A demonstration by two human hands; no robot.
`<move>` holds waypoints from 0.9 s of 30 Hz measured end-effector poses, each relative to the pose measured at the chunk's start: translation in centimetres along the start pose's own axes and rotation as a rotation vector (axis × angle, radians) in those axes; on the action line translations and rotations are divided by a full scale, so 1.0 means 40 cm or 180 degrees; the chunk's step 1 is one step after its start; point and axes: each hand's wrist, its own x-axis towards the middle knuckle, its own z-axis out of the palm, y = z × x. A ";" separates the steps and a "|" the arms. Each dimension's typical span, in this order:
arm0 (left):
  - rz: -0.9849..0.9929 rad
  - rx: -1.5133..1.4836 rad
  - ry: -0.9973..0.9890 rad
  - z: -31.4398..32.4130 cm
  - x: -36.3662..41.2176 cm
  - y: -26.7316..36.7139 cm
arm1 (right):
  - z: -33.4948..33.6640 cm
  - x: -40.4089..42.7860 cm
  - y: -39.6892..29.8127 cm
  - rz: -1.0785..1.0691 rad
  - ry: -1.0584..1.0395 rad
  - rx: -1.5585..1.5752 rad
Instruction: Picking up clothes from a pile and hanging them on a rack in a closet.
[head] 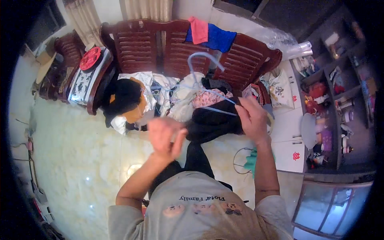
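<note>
My right hand [253, 118] grips one end of a light blue clothes hanger [221, 96]. The hanger's hook points up and away from me, and its far arm is blurred. Just below the hanger is a black garment [214, 121], reaching close to both hands; whether either hand holds it is unclear. My left hand [166, 135] is blurred by motion, its fingers bent, left of the black garment. Beyond the hands, a heap of clothes lies on a wooden bench [136, 55]. In it are a pink patterned cloth [207, 98], white clothes [183, 99] and a black and tan garment [127, 96].
A red round tray [91, 58] sits on a side table [82, 84] at the left. Pink [198, 30] and blue [223, 37] cloths hang over the backrest. White cabinets [283, 154] and crowded shelves [333, 99] stand at the right. A green item [251, 160] lies by the cabinets.
</note>
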 end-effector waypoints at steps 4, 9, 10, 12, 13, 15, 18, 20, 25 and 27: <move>-0.1907 -0.0533 -0.0113 0.169 -0.120 -0.051 | -0.033 0.008 -0.080 -0.0266 -0.0044 -0.0098; -0.3992 -0.2306 -0.0708 0.248 -0.241 -0.198 | -0.068 0.004 -0.097 -0.0305 0.0198 0.0069; -0.4803 -0.3087 -0.0240 0.221 -0.224 -0.179 | -0.071 -0.002 -0.074 -0.0261 0.0410 -0.0013; -0.5536 -0.4393 0.0084 0.128 -0.178 -0.175 | -0.095 -0.016 -0.031 -0.0097 0.0441 0.0036; -0.5578 -0.5170 0.0293 0.101 -0.178 -0.194 | -0.102 -0.022 -0.008 0.0059 0.0455 0.0079; -0.5262 -0.5456 0.0181 0.032 -0.123 -0.182 | -0.109 -0.050 0.037 0.0184 0.0291 0.0048; -0.5390 -0.5038 0.0484 0.010 -0.117 -0.208 | -0.103 -0.073 0.045 0.0232 0.0163 0.0054; -0.5179 -0.4412 0.0854 0.010 -0.124 -0.228 | -0.089 -0.079 0.045 0.0165 0.0194 0.0119; -0.5591 -0.4519 0.0366 -0.027 -0.094 -0.253 | -0.067 -0.088 0.037 0.0064 0.0455 0.0120; -0.5339 -0.4103 0.0281 -0.071 -0.057 -0.237 | -0.073 -0.098 0.055 -0.0106 0.0254 -0.0114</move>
